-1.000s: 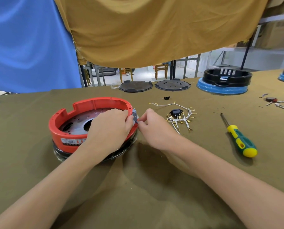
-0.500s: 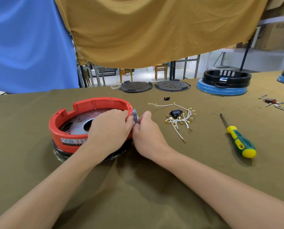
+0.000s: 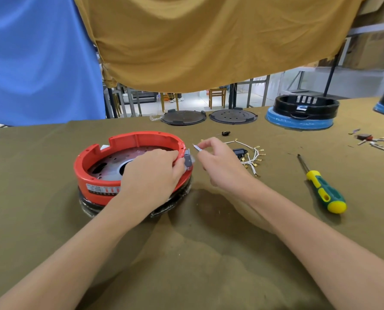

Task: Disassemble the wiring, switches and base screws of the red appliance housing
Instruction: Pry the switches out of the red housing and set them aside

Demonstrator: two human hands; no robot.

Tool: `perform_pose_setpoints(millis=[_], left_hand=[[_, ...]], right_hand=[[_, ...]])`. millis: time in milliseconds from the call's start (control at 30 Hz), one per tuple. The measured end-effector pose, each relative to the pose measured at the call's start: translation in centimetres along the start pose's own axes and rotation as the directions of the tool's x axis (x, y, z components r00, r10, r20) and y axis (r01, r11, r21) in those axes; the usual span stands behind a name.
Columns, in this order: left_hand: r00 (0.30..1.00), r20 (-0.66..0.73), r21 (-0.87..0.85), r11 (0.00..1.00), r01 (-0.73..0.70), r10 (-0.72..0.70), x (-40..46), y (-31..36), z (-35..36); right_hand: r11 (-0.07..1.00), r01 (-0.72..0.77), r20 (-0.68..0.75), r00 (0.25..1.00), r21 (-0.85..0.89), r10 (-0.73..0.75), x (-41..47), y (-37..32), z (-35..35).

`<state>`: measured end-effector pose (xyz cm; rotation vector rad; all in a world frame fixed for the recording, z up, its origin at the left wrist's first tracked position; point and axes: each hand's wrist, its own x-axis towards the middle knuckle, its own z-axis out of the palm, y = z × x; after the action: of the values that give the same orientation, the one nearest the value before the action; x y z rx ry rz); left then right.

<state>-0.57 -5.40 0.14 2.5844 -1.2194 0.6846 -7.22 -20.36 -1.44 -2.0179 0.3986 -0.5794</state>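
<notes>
Red appliance housing (image 3: 110, 182), left of frame centre, seated on a dark base ring upon the olive table cloth (image 3: 209, 253). The left hand (image 3: 151, 173) lies curled over the housing's right rim, fingers closed on a small grey switch block (image 3: 188, 161) that projects outward from the rim. The right hand (image 3: 220, 162), just right of the housing and clear of it, pinches a small pointed metal piece (image 3: 197, 148) between thumb and forefinger; its long axis runs up-left to down-right, tip toward the housing. What the piece is cannot be told. The switch block lies directly between the two hands, touching the left and near the right. Loose white wires (image 3: 252, 157) and a green-and-yellow screwdriver (image 3: 323, 189) rest farther right, the screwdriver well apart from either hand; the right hand is the nearer to both.
</notes>
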Motion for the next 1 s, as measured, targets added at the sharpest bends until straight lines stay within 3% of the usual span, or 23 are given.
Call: perform_pose_setpoints(millis=[167, 333, 500, 667, 900, 1000], left_hand=[[0.998, 0.026, -0.061, 0.997, 0.052, -0.051, 0.2, -0.1, 0.2], [0.996, -0.052, -0.022, 0.997, 0.077, -0.078, -0.1, 0.0, 0.3], [0.995, -0.045, -0.002, 0.996, 0.088, -0.088, 0.0, -0.2, 0.3], [0.995, -0.042, -0.029, 0.996, 0.088, -0.089, -0.1, -0.3, -0.1], [0.999, -0.005, -0.011, 0.999, 0.045, -0.045, -0.1, -0.6, -0.3], [1.0, -0.012, -0.025, 1.0, 0.005, -0.005, -0.1, -0.9, -0.3]], right_hand=[[0.993, 0.063, 0.074, 0.995, 0.104, -0.071, 0.2, 1.1, 0.2], [0.976, 0.197, 0.107, 0.977, -0.094, -0.187, 0.9, 1.8, 0.7], [0.971, 0.221, 0.033, 0.975, -0.092, -0.219, 0.5, 1.9, 1.3], [0.995, 0.082, -0.102, 0.992, 0.058, -0.076, 0.8, 1.8, -0.3], [0.988, -0.151, -0.339, 0.93, -0.006, 0.14, 2.1, 2.6, -5.1], [0.953, -0.298, -0.359, 0.897, -0.056, 0.26, 2.4, 3.4, -7.3]])
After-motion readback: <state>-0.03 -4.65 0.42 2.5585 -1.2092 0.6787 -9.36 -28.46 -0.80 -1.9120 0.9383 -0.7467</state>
